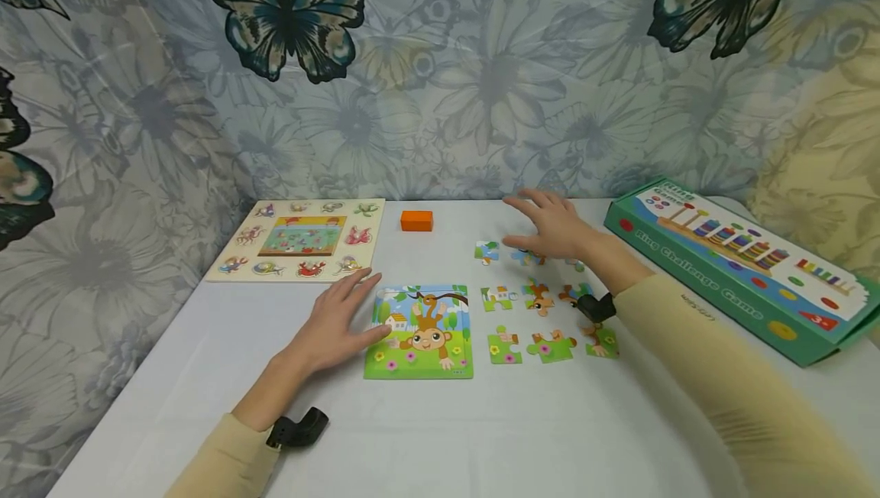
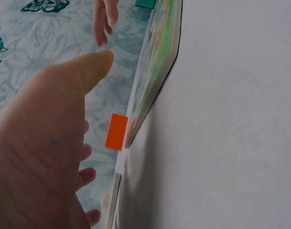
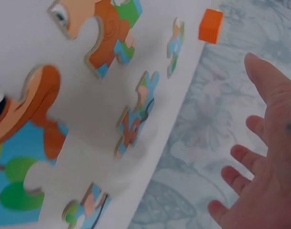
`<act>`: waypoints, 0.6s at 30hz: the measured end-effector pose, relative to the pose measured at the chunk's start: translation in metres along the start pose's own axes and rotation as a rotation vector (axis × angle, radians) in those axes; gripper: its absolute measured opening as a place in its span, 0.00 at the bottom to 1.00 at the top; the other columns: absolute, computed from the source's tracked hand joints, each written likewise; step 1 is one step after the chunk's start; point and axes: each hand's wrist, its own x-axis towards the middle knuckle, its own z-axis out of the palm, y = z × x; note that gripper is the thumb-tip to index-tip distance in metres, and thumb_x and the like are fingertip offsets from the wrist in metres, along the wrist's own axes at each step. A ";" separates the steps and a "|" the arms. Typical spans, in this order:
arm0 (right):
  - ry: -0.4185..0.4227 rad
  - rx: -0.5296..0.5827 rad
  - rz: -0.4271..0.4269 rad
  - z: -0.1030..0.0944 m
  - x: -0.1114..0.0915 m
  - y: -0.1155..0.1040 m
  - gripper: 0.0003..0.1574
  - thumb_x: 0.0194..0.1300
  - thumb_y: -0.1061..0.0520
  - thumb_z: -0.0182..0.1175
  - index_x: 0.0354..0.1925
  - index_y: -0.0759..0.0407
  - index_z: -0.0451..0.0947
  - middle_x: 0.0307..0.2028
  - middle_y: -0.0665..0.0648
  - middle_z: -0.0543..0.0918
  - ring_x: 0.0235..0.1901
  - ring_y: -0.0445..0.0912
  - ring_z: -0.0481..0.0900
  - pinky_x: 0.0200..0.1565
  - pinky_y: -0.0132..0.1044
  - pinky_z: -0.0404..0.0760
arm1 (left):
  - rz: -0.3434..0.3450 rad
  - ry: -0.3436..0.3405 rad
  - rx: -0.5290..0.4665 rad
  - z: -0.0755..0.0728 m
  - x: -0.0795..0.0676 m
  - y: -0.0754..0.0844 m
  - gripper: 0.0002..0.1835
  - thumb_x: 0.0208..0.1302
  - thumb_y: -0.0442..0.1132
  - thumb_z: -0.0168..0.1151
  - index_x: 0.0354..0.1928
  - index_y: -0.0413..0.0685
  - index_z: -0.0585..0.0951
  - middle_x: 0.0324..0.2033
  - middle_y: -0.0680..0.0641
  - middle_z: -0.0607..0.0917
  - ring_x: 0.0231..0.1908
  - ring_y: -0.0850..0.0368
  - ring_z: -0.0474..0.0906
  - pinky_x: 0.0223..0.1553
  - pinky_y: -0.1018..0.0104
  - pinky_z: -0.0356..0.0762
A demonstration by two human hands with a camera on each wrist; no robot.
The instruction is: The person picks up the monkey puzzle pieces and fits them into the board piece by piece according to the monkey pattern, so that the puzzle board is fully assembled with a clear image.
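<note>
My left hand [image 1: 333, 322], fingers spread, hovers by the left edge of a square monkey picture board [image 1: 426, 341]; its thumb overlaps that edge in the head view. In the left wrist view the thumb [image 2: 95, 69] points toward the board, seen edge-on. Farther back on the right, my right hand [image 1: 553, 229] is spread above the back row of loose jigsaw pieces [image 1: 486, 251], holding nothing. The pieces lie apart in three rows right of the board, some partly hidden by the right wrist. The right wrist view shows several pieces [image 3: 138, 112] below and beside the hand.
An orange block [image 1: 416, 221] sits at the back of the white table [image 1: 412, 444]. Back left lies a wooden sea-animal board [image 1: 227, 265]. A green game box [image 1: 729, 276] fills the right side. A butterfly-patterned cloth [image 1: 440, 101] hangs behind the table.
</note>
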 end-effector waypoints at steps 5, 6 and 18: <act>-0.031 0.138 -0.024 0.008 0.010 0.000 0.46 0.71 0.41 0.62 0.76 0.59 0.59 0.74 0.71 0.55 0.72 0.70 0.49 0.65 0.70 0.52 | 0.026 -0.024 -0.093 0.004 -0.001 -0.005 0.45 0.63 0.59 0.66 0.78 0.51 0.62 0.76 0.43 0.60 0.74 0.40 0.52 0.67 0.33 0.50; -0.042 0.167 -0.020 0.010 0.012 0.001 0.46 0.71 0.42 0.63 0.76 0.59 0.59 0.74 0.71 0.55 0.72 0.70 0.50 0.65 0.70 0.54 | 0.026 -0.034 -0.112 0.004 -0.001 -0.006 0.45 0.63 0.58 0.66 0.78 0.52 0.62 0.76 0.44 0.59 0.74 0.40 0.52 0.67 0.33 0.50; -0.148 0.275 0.026 0.029 0.031 -0.008 0.40 0.69 0.48 0.67 0.71 0.65 0.67 0.62 0.68 0.71 0.59 0.62 0.72 0.57 0.55 0.73 | 0.023 -0.121 -0.177 0.004 -0.001 -0.014 0.45 0.62 0.54 0.68 0.77 0.47 0.63 0.75 0.43 0.61 0.74 0.38 0.52 0.68 0.34 0.46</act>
